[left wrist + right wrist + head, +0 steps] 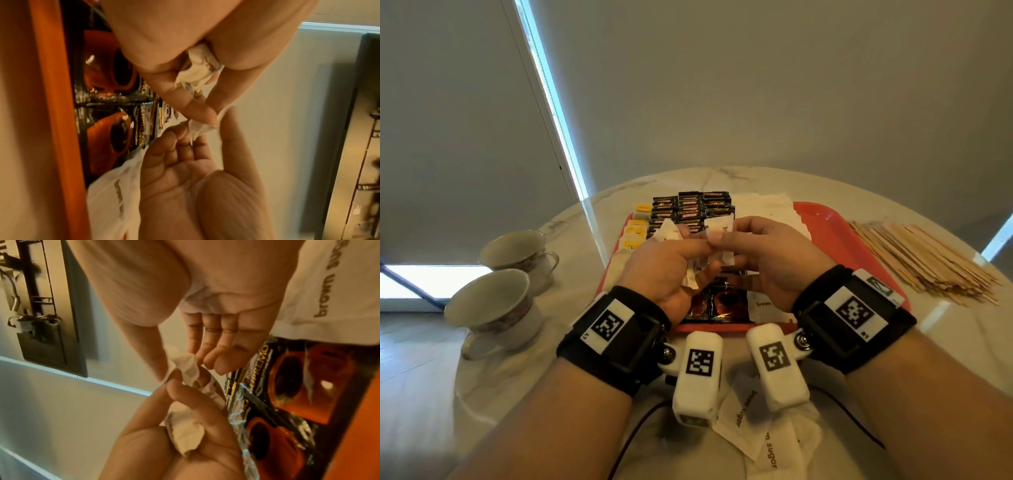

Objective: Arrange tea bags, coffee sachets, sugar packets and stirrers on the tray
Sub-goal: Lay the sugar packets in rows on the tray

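Both hands hover over the red tray [832, 214]. My left hand [681, 255] grips a crumpled bunch of white sugar packets [669, 233], also visible in its curled fingers in the left wrist view [197, 69] and the right wrist view [185, 434]. My right hand [732, 240] pinches one white sugar packet [719, 229] between thumb and forefinger, right against the left thumb; its other fingers stay loosely extended. On the tray lie black coffee sachets [688, 205], yellow-tagged tea bags [637, 228], larger coffee sachets [717, 305] and a brown sugar packet [765, 305].
Wooden stirrers [921, 260] lie in a heap on the marble table right of the tray. Two teacups [517, 253] [493, 308] stand at the left. Loose brown sugar packets [756, 435] lie on the table near its front edge, under my wrists.
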Tool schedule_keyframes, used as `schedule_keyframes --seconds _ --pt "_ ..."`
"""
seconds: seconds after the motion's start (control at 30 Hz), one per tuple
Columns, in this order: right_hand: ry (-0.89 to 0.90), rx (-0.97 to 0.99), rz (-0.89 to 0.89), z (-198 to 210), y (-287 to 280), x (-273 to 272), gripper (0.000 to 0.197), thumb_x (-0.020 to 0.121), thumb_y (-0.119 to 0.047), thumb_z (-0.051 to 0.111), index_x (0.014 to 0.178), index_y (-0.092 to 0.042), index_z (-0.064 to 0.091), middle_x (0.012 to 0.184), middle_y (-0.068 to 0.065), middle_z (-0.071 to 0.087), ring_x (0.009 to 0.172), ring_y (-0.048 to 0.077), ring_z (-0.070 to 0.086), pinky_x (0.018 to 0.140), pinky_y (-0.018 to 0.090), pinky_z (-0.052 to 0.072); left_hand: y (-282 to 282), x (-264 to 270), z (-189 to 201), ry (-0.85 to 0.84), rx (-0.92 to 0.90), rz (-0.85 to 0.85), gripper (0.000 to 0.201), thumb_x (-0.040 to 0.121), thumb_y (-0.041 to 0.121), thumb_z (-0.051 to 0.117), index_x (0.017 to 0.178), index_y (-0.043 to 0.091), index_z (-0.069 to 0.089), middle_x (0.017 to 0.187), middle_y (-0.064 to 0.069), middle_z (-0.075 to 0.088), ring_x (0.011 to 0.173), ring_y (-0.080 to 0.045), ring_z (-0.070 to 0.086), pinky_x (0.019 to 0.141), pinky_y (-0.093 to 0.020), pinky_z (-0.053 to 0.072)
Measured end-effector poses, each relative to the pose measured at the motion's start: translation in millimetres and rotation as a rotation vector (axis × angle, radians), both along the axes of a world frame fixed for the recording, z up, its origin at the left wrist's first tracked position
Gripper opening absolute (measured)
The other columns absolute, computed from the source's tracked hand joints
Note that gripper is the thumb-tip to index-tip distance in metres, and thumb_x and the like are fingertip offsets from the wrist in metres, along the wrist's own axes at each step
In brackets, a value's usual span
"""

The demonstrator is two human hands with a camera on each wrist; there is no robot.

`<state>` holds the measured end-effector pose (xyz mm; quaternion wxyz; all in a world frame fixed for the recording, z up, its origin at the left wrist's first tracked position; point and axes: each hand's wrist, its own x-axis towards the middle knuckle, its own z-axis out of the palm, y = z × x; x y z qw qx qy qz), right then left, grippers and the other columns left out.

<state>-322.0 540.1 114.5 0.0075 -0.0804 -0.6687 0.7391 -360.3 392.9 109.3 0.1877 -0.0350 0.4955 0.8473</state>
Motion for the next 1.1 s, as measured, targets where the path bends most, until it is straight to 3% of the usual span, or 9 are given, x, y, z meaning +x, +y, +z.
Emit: schedule_keyframes --seconds 0.07,0.17,0.27,0.37,0.53,0.63,0.77,0.93,1.1 --pt "0.024 -0.002 -0.047 0 -2 0 0.024 0.091 -0.018 0.074 0.111 -0.006 0.069 0.102 0.012 0.076 0.081 0.022 0.068 0.071 0.034 0.059 -1 -1 0 0.027 -0.043 0.026 0.03 0.09 -0.01 0.068 0.093 0.018 0.057 0.097 -0.011 0.078 0.092 -0.028 0.077 0.05 -0.025 0.056" --pt "0.031 -0.045 -0.097 0 -3 -1 0.014 0.098 -0.013 0.064 0.109 -0.006 0.071 0.096 0.011 0.077 0.079 0.02 0.072 0.071 0.035 0.061 -1 -1 2 0.022 -0.075 0.036 0.03 0.09 -0.01 0.069 0.094 0.017 0.057 0.104 -0.015 0.077 0.09 -0.028 0.078 0.046 -0.023 0.053" --pt "0.055 -0.002 -0.098 -2 -4 -1 0.016 0.101 -0.015 0.06 0.109 -0.007 0.071 0.097 0.012 0.077 0.081 0.02 0.074 0.071 0.034 0.062 -1 1 4 -0.008 -0.1 -0.006 0.017 0.091 -0.001 0.072 0.096 0.012 0.062 0.1 -0.015 0.075 0.074 -0.019 0.069 0.042 -0.019 0.048" --pt "0.119 0.109 -0.101 -1 -4 1 0.016 0.1 -0.019 0.063 0.105 -0.008 0.074 0.089 0.008 0.077 0.071 0.014 0.071 0.061 0.025 0.058 -3 2 4 0.046 -0.143 -0.081 0.007 0.09 0.018 0.079 0.094 0.015 0.073 0.089 -0.008 0.073 0.059 -0.009 0.056 0.039 -0.016 0.041" --pt "0.176 0.132 -0.24 1 5 0 0.015 0.088 -0.016 0.077 0.094 -0.004 0.073 0.085 0.007 0.078 0.073 0.018 0.075 0.059 0.023 0.057 -3 -2 -2 0.111 -0.259 -0.024 0.01 0.091 0.009 0.078 0.097 0.015 0.072 0.086 -0.006 0.075 0.056 -0.007 0.054 0.039 -0.017 0.037" --pt "0.125 0.158 -0.175 1 6 2 0.019 0.085 -0.015 0.08 0.098 -0.003 0.073 0.09 0.013 0.077 0.075 0.022 0.072 0.064 0.028 0.061 -3 -5 -3 0.092 -0.249 0.018 0.01 0.093 0.009 0.076 0.097 0.015 0.069 0.087 -0.007 0.073 0.056 -0.006 0.055 0.038 -0.017 0.037" --pt "0.102 0.161 -0.208 5 10 2 0.012 0.087 -0.004 0.076 0.098 -0.003 0.073 0.094 0.014 0.077 0.075 0.02 0.07 0.067 0.03 0.062 -3 -9 -2 0.017 -0.186 0.05 0.011 0.094 0.008 0.073 0.098 0.014 0.067 0.096 -0.009 0.073 0.054 -0.006 0.054 0.037 -0.016 0.037" --pt "0.087 0.127 -0.19 11 13 4 0.012 0.089 -0.006 0.073 0.101 -0.009 0.073 0.092 0.006 0.078 0.077 0.017 0.074 0.073 0.035 0.063 1 -6 -3 0.013 -0.182 0.019 0.01 0.093 0.009 0.076 0.093 0.015 0.067 0.1 -0.01 0.072 0.055 -0.006 0.054 0.038 -0.016 0.037" --pt "0.042 0.164 -0.295 17 32 2 0.012 0.09 0.001 0.069 0.096 -0.009 0.073 0.087 0.006 0.078 0.075 0.017 0.073 0.064 0.028 0.058 -1 -8 -5 0.013 -0.176 -0.033 0.008 0.093 0.015 0.077 0.098 0.013 0.071 0.095 -0.005 0.074 0.058 -0.006 0.054 0.038 -0.016 0.038"
